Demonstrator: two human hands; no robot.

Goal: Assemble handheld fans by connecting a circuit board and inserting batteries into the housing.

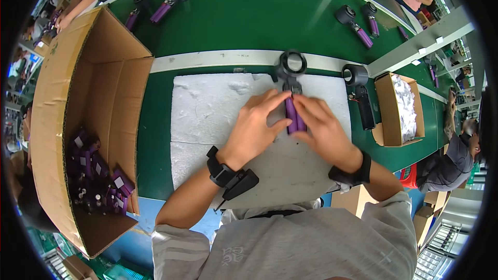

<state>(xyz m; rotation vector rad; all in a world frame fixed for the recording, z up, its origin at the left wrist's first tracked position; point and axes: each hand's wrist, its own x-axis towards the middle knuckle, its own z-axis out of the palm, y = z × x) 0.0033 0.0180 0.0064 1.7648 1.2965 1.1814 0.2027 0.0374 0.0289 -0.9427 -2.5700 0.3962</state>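
Observation:
In front of me a hand-held device with a round black ring head (293, 63) and a purple handle (292, 116) lies over a white foam sheet (207, 101), its head pointing away. My left hand (257, 124) grips the handle from the left, index finger at the neck and thumb lower down. From the right, my right hand (324, 127) holds the same handle, fingers near the neck and thumb near its lower end. Both hands look slightly blurred. Just right of the foam lies a similar device with a black handle (365, 106) and some exposed wires.
A large cardboard box (111, 88) at left holds several purple parts (98, 168). At right, a small carton (389, 109) contains white packets (405, 106). More purple-handled devices (355, 27) lie on the green bench (249, 18) beyond a white rail (207, 60). Other people work around.

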